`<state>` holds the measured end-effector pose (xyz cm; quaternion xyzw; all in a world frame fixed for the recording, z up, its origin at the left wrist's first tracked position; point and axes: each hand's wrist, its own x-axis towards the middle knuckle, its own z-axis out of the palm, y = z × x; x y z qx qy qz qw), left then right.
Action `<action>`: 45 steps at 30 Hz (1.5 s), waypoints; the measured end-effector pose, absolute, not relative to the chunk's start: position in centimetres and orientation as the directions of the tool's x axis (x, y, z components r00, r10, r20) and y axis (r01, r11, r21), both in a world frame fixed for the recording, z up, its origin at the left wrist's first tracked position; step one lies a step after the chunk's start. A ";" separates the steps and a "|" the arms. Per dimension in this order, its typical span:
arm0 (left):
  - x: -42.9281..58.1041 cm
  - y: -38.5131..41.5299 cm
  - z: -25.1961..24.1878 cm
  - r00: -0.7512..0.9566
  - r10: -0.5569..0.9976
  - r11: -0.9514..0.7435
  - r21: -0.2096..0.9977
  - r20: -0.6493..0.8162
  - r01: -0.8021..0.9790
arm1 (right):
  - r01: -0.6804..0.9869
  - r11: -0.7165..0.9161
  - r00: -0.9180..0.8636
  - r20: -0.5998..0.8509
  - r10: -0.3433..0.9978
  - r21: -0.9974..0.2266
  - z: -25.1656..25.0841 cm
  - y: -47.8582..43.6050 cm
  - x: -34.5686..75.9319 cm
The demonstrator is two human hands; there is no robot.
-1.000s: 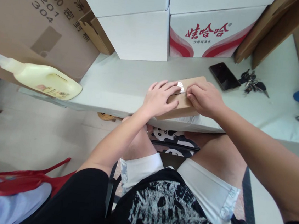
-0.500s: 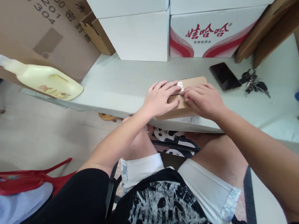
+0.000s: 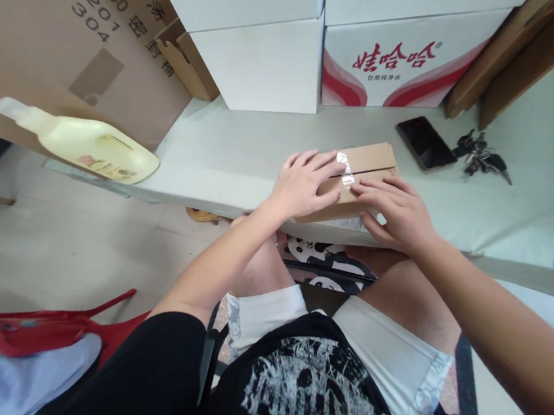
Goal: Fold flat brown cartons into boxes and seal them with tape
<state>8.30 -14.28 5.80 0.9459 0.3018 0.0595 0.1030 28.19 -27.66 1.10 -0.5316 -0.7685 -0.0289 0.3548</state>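
Observation:
A small brown cardboard box point(image 3: 368, 159) lies at the table's front edge, its top flaps meeting along a narrow seam. Across that seam runs a short strip of clear, shiny tape point(image 3: 347, 179). My left hand point(image 3: 304, 182) rests on the left part of the box top with its fingers spread, the fingertips by the tape. On the right, my right hand point(image 3: 398, 212) has its fingers stretched out, the fingertips touching the box top near the tape and the thumb lower by the front side. Neither hand grips anything.
Behind the box stand white cartons point(image 3: 257, 67) and a red-and-white carton point(image 3: 401, 65). A black phone point(image 3: 426, 143) and a bunch of keys point(image 3: 483, 156) lie to the right. A pale yellow bottle point(image 3: 98, 148) lies at the left, before a large brown carton point(image 3: 92, 36).
My right hand has drawn back to the right and lower, its fingers opening from a bunched press on the tape. More of the tape strip shows. My left hand stays on the box.

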 end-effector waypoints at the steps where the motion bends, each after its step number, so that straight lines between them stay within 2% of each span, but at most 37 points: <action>1: 8.2 -14.2 5.8 0.822 0.568 -0.808 0.222 0.045 0.546 | 0.829 0.423 -0.145 0.590 0.795 -0.367 0.9 -28.3 28.2; 3: 8.0 -14.1 5.7 0.843 0.536 -0.830 0.205 0.036 0.519 | 0.808 0.344 0.024 0.608 0.793 -0.479 0.3 -29.6 28.7; 6: 7.9 -14.1 5.7 0.870 0.491 -0.858 0.189 0.033 0.478 | 0.767 0.006 0.413 0.501 0.761 -0.642 -1.4 -30.9 31.0; 8: 7.9 -14.0 5.7 0.881 0.473 -0.868 0.180 0.016 0.463 | 0.741 -0.231 0.561 0.392 0.729 -0.630 -3.2 -31.3 33.2; 11: 8.0 -13.9 5.9 0.889 0.457 -0.876 0.166 -0.021 0.453 | 0.724 -0.387 0.607 0.260 0.751 -0.571 -5.7 -31.6 35.9; 18: 7.7 -13.4 5.9 0.938 0.337 -0.929 0.135 -0.085 0.346 | 0.773 -0.469 0.569 0.141 0.810 -0.427 -7.2 -31.1 36.7; 19: 7.7 -13.3 5.9 0.941 0.327 -0.932 0.134 -0.085 0.336 | 0.754 -0.487 0.586 0.119 0.801 -0.440 -7.1 -30.9 36.7; 21: 7.6 -13.3 6.0 0.946 0.315 -0.936 0.138 -0.081 0.324 | 0.625 -0.516 0.659 0.041 0.751 -0.585 -6.6 -30.7 36.7; 24: 7.5 -13.3 6.0 0.947 0.310 -0.937 0.140 -0.082 0.319 | 0.319 -0.485 0.737 -0.108 0.667 -0.814 -5.8 -30.5 36.8; 27: 7.6 -13.4 6.0 0.946 0.315 -0.936 0.139 -0.078 0.323 | 0.160 -0.392 0.786 -0.123 0.606 -0.906 -4.1 -30.0 36.5; 29: 7.6 -13.4 6.0 0.945 0.317 -0.935 0.143 -0.078 0.326 | 0.067 -0.244 0.830 -0.081 0.551 -0.967 -2.2 -29.3 35.8; 31: 7.7 -13.4 6.1 0.945 0.316 -0.934 0.150 -0.082 0.326 | -0.063 0.058 0.874 -0.027 0.485 -0.996 0.2 -28.4 34.7; 32: 7.7 -13.4 6.2 0.945 0.315 -0.933 0.152 -0.087 0.325 | -0.080 0.145 0.862 0.004 0.507 -0.986 1.6 -27.9 33.9; 34: 7.7 -13.4 6.4 0.945 0.309 -0.934 0.154 -0.105 0.322 | -0.054 0.197 0.828 0.067 0.557 -0.979 4.0 -26.8 32.1; 37: 7.7 -13.4 6.6 0.944 0.297 -0.937 0.148 -0.144 0.318 | -0.042 0.190 0.705 0.105 0.701 -0.981 6.1 -24.9 29.3; 41: 7.8 -13.5 6.7 0.938 0.305 -0.935 0.137 -0.164 0.328 | 0.102 0.035 0.576 0.088 0.812 -0.994 5.9 -22.3 27.4; 45: 7.8 -13.6 6.5 0.936 0.308 -0.935 0.129 -0.168 0.331 | 0.311 -0.080 0.527 0.101 0.844 -0.947 4.8 -21.1 27.4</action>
